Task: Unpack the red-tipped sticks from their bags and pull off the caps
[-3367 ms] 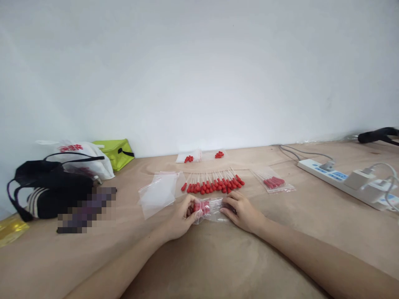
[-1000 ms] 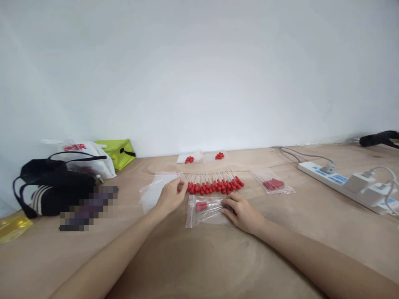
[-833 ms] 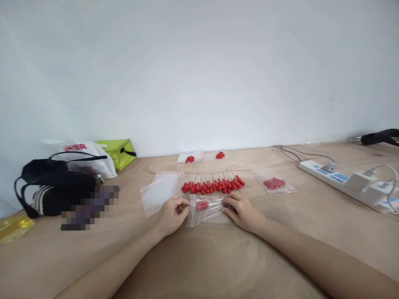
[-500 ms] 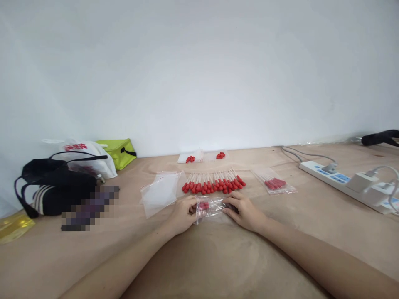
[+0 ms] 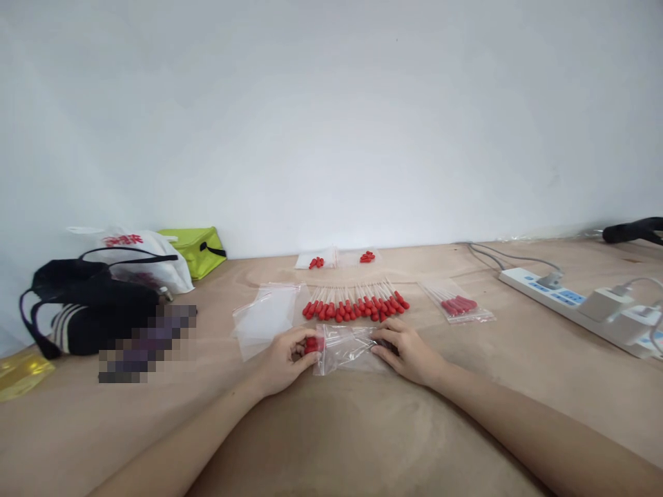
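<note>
Bag of clear film lies on the surface directly in front of you, between your two hands, its zip mouth facing left. Your left hand pinches a small cluster of red-headed sticks at that mouth: the heads sit in your fingers just outside it, and pale shafts run into the bag. The exact count is hidden by your fingers. Your right hand holds the bag's opposite end, fingers bent over the film.

Just beyond the bag, you have a fanned row of loose sticks, red heads toward you and shafts toward the wall. To your left, flat clear bags overlap in a loose stack. To your right, a filled zip bag contains several red-headed sticks, heads gathered near the zip edge closest to you. Near the wall, two further bags lie side by side, the left rear bag and the right rear bag, each showing a small group of red heads.

At your far left stand a white carrier bag, a lime-green bag and a black bag; you cannot verify their contents from here.
</note>
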{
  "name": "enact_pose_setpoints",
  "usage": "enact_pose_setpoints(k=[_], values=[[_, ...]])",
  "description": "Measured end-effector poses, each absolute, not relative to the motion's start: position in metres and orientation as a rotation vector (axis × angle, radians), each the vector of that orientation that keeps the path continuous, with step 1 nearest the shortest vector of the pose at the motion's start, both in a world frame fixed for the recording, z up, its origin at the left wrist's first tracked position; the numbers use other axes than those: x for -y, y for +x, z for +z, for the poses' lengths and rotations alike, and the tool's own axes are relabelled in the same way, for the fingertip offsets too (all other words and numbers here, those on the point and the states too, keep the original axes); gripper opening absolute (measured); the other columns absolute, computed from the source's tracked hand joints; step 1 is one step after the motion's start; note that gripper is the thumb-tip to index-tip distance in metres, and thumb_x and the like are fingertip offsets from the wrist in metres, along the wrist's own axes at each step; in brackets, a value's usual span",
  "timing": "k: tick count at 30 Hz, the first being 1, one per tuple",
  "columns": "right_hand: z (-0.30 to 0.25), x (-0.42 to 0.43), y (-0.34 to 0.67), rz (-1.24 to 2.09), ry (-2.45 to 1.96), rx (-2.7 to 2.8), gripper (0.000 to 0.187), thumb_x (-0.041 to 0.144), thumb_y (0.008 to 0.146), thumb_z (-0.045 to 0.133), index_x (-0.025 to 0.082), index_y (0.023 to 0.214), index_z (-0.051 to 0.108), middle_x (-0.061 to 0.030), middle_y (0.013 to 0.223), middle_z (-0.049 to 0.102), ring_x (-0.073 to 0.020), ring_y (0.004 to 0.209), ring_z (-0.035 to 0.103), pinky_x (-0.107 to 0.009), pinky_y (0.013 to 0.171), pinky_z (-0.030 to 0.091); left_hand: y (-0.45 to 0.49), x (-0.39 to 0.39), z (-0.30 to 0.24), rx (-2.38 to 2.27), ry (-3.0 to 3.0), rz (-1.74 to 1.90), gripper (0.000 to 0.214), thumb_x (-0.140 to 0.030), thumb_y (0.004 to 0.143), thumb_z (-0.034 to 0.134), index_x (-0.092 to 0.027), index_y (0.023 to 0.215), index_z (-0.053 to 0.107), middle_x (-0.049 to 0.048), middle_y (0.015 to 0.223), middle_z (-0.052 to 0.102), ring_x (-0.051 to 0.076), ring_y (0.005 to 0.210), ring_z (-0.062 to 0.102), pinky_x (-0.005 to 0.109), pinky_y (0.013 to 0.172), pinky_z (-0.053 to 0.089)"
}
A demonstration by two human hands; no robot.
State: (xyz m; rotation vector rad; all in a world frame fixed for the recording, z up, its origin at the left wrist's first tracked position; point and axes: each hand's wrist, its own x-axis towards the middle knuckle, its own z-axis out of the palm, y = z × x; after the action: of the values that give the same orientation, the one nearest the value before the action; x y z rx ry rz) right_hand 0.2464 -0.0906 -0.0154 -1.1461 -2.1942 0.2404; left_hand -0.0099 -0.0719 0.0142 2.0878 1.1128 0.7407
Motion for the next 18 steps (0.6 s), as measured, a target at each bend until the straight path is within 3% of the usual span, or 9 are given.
enact_pose_setpoints(k=[6, 13, 18], values=[[-0.014, 0.091, 0.246, 0.253, -1.138, 2.199, 0.020, 0.027, 0.083, 0.046, 0.017, 0.093, 0.061, -0.0078, 0.088, 0.058, -0.0170, 0.084, 0.053, -0.032, 0.076, 0.045, -0.043, 0.083, 0.018, -1.250, 2.051, 0.880, 0.021, -0.034, 0.072, 0.056, -0.018, 0.084, 0.061, 0.0043, 0.082, 0.063, 0.017, 0.076, 0.059, 0.028, 0.070, 0.050], [-0.016, 0.090, 0.245, 0.238, -1.144, 2.217, 0.020, 0.026, 0.084, 0.046, 0.017, 0.093, 0.061, -0.0083, 0.088, 0.058, -0.0178, 0.085, 0.053, -0.033, 0.076, 0.045, -0.082, 0.085, 0.041, -1.589, 2.154, 1.493, 0.024, -0.037, 0.068, 0.059, -0.019, 0.085, 0.060, 0.0028, 0.083, 0.061, 0.015, 0.071, 0.059, 0.029, 0.070, 0.051], [-0.016, 0.090, 0.245, 0.223, -1.123, 2.222, 0.021, 0.026, 0.084, 0.045, 0.017, 0.093, 0.061, -0.0081, 0.088, 0.057, -0.0173, 0.084, 0.052, -0.032, 0.076, 0.045, -0.011, 0.048, 0.052, -1.361, 2.782, 1.296, 0.017, -0.021, 0.079, 0.045, -0.019, 0.087, 0.060, 0.0034, 0.085, 0.062, 0.013, 0.077, 0.058, 0.026, 0.075, 0.047]])
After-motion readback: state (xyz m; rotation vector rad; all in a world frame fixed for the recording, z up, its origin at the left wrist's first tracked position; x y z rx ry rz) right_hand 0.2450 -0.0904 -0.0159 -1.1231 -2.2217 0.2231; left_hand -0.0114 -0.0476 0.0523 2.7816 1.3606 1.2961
